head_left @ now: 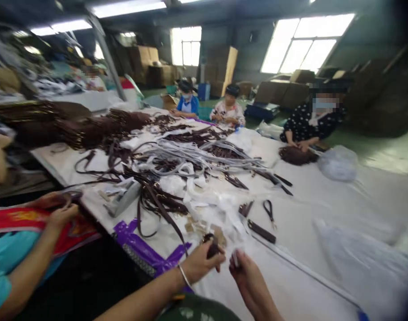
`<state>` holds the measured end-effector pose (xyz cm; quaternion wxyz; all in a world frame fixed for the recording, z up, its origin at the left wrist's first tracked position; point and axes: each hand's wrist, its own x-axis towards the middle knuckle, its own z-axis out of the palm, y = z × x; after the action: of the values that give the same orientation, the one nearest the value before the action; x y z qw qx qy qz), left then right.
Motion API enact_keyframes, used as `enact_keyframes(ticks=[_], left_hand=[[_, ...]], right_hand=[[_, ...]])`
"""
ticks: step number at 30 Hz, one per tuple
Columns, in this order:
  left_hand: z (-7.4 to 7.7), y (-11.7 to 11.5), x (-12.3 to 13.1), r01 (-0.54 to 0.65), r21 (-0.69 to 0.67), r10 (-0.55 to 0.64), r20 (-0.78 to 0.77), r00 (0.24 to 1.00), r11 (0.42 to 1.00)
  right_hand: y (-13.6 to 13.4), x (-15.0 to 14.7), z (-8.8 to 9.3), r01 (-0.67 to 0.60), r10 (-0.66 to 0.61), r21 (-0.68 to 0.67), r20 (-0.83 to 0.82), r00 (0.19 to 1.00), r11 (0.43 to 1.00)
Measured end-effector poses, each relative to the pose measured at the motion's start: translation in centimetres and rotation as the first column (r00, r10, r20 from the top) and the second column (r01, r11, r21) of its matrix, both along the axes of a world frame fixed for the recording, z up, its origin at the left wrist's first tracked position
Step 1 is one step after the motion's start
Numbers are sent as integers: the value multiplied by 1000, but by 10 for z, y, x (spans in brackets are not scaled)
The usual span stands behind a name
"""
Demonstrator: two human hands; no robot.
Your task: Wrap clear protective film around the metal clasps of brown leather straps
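Note:
My left hand [201, 262], a pale band at its wrist, is closed around a dark brown leather strap piece [213, 248]. Just to its right, my right hand [249, 278] has its fingers pinched together; a small whitish bit shows at the tips, too blurred to name. The hands are close but apart, above the near edge of the table. Beyond them lie crumpled white wrapping [212, 207] and small tan pieces [219, 234]. A flat brown strap piece [262, 232] and a wrist loop with a metal clasp [268, 211] rest to the right.
Brown and grey straps [177, 154] are heaped mid-table [324, 205]. Purple tape [137, 247] covers the near left edge. A co-worker's hands [62, 211] are at left; other people sit across. Clear plastic [361, 258] lies at right, brown stacks [70, 127] at far left.

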<state>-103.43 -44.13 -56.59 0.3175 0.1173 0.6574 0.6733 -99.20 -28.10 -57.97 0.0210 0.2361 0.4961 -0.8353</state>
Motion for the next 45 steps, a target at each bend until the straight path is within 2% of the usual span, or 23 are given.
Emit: enact_keyframes(ticks=[2, 4, 8, 11, 16, 20, 22, 24, 28, 33, 37, 41, 45], left_hand=[[5, 4, 3, 74, -5, -74, 36, 997, 997], [6, 7, 8, 145, -7, -144, 91, 985, 989], [10, 11, 26, 249, 32, -251, 77, 965, 968], [14, 15, 33, 270, -4, -270, 14, 963, 963], [7, 29, 31, 161, -73, -151, 120, 981, 984], [4, 41, 26, -27, -81, 37, 115, 993, 996], [5, 41, 20, -57, -104, 67, 87, 994, 993], [9, 37, 14, 6, -124, 2, 66, 998, 992], [15, 18, 3, 131, -121, -126, 47, 991, 984], [21, -5, -1, 237, -120, -237, 14, 971, 964], [25, -18, -1, 356, -123, -355, 31, 935, 927], [28, -26, -4, 467, -122, -462, 65, 884, 876], [33, -32, -9, 521, -154, -513, 86, 854, 840]], right_hand=[[16, 6, 3, 109, -95, -227, 72, 993, 968], [29, 9, 8, 193, -155, -353, 134, 979, 915], [42, 14, 13, 269, -211, -390, 186, 960, 880], [47, 19, 8, 286, -229, -386, 189, 955, 877], [42, 26, 3, 184, -141, -356, 142, 980, 916], [29, 30, 8, -8, 42, -294, 108, 993, 956], [25, 30, 10, -84, 122, -267, 130, 984, 960], [25, 28, 11, -89, 130, -261, 145, 981, 961], [30, 20, 8, 84, -28, -293, 187, 982, 952], [34, 6, 0, 272, -156, -410, 295, 943, 871], [36, -2, -7, 386, -257, -370, 351, 900, 845], [38, -6, -10, 427, -299, -398, 344, 890, 812], [41, -6, -10, 426, -278, -451, 358, 891, 785]])
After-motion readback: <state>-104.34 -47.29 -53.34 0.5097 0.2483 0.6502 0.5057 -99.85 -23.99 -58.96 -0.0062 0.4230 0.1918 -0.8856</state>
